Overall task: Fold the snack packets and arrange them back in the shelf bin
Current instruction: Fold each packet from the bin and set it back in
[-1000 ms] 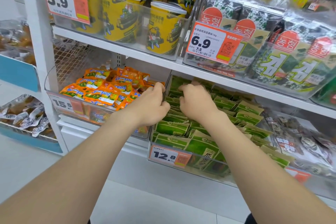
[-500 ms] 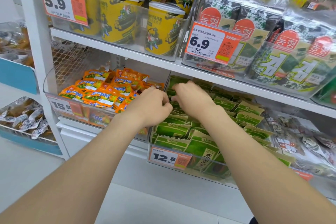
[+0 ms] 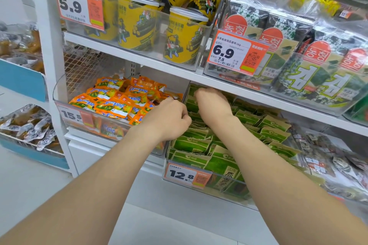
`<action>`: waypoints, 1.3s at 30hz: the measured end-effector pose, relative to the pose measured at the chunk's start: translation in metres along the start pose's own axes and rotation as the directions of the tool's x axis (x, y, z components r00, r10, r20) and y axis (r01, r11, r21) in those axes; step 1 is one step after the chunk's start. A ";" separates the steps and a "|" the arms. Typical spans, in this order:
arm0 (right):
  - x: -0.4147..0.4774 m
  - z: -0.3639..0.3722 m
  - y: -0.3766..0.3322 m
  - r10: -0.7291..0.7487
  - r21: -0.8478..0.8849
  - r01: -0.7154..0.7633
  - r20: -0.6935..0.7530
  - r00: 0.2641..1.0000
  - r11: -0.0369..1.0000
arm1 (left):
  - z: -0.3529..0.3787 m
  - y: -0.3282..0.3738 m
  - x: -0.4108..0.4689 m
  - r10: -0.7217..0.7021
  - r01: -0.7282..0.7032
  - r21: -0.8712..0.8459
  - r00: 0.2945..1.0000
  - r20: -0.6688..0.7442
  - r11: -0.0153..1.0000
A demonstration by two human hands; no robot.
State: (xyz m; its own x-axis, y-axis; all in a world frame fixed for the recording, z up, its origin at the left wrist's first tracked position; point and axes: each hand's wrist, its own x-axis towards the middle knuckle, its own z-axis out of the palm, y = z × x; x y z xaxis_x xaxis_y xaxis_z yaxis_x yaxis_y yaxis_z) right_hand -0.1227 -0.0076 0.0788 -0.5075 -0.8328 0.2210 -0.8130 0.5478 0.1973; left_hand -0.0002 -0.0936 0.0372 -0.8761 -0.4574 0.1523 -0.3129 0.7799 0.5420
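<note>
Head view: both arms reach into the clear shelf bin point(image 3: 229, 190) that carries the 12.8 price tag point(image 3: 187, 174). The green snack packets point(image 3: 199, 145) stand in it in overlapping rows, each leaning on the one behind, so their folded tops show like file cards.

The left hand point(image 3: 171, 120) sits at the bin's left wall with its fingers point(image 3: 184, 114) curled tight. The fingertips face away, so I cannot tell whether they pinch a packet or only press against the row. The nearest green packets lie just beyond and beneath those fingers. The orange packets point(image 3: 111, 103) in the neighbouring bin lie just to their left, behind the dividing wall.

The right hand point(image 3: 212, 105) is deeper in, close under the upper shelf board point(image 3: 258, 95), with its knuckles up and fingers bent down among the back rows. What they hold is hidden behind the hand.

The hands are nearly touching, probably because folding a packet top takes both: one to steady it, the other to crease it. The front rows below the wrists already look orderly, so the work seems to be at the back-left corner.
</note>
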 end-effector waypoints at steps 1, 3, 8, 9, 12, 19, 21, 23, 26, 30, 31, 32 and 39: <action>0.002 0.000 0.001 0.026 0.001 -0.026 0.026 0.999 1.000 | 0.000 0.000 0.000 -0.005 0.005 -0.005 1.000 0.001 1.000; 0.006 0.000 0.001 0.061 0.029 -0.063 0.050 0.997 0.998 | 0.000 0.000 -0.001 -0.008 0.008 -0.008 1.000 -0.002 1.000; -0.017 0.009 0.001 -0.046 0.244 0.022 0.093 0.995 0.970 | -0.006 -0.001 -0.004 -0.008 0.008 -0.035 1.000 0.006 0.999; -0.027 0.010 0.005 -0.030 0.259 0.011 0.072 0.997 0.966 | -0.009 -0.001 -0.006 -0.017 0.017 -0.040 1.000 0.011 0.999; -0.049 0.014 0.020 0.084 0.212 -0.069 -0.060 0.995 0.975 | -0.014 0.002 -0.010 -0.075 0.075 -0.063 0.997 -0.011 0.995; -0.034 -0.003 0.008 0.006 0.108 -0.016 0.092 0.996 0.994 | -0.017 0.016 -0.017 -0.158 0.157 -0.028 0.987 -0.019 0.987; -0.027 -0.006 0.007 0.024 0.023 -0.026 0.071 0.997 0.999 | -0.016 0.016 -0.017 -0.168 0.168 -0.018 0.986 -0.018 0.986; -0.024 -0.008 0.008 0.067 -0.030 -0.065 0.042 0.997 0.997 | -0.016 0.015 -0.016 -0.181 0.181 -0.026 0.983 -0.016 0.983; -0.022 -0.011 0.008 0.120 -0.073 -0.120 -0.009 0.993 0.990 | -0.016 0.014 -0.016 -0.185 0.184 -0.032 0.983 -0.016 0.982; -0.026 -0.004 0.006 -0.005 -0.018 0.006 0.079 0.997 1.000 | -0.018 0.011 -0.016 -0.164 0.163 -0.042 0.986 -0.020 0.986; -0.028 -0.004 0.008 -0.052 0.030 0.049 0.089 0.995 0.998 | -0.018 0.011 -0.017 -0.159 0.159 -0.041 0.987 -0.020 0.986; -0.032 -0.004 0.011 -0.082 0.097 0.072 0.097 0.992 0.993 | -0.018 0.011 -0.017 -0.155 0.154 -0.037 0.988 -0.020 0.987; -0.021 0.000 0.021 -0.109 0.035 0.106 0.122 0.987 0.994 | -0.016 0.011 -0.016 -0.161 0.160 -0.023 0.987 -0.016 0.987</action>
State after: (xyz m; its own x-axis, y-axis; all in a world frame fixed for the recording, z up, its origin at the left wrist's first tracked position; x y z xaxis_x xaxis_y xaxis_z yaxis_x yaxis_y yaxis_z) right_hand -0.1289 0.0209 0.0782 -0.4467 -0.8911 0.0803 -0.8717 0.4537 0.1855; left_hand 0.0164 -0.0843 0.0545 -0.8085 -0.5835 0.0768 -0.4407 0.6867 0.5781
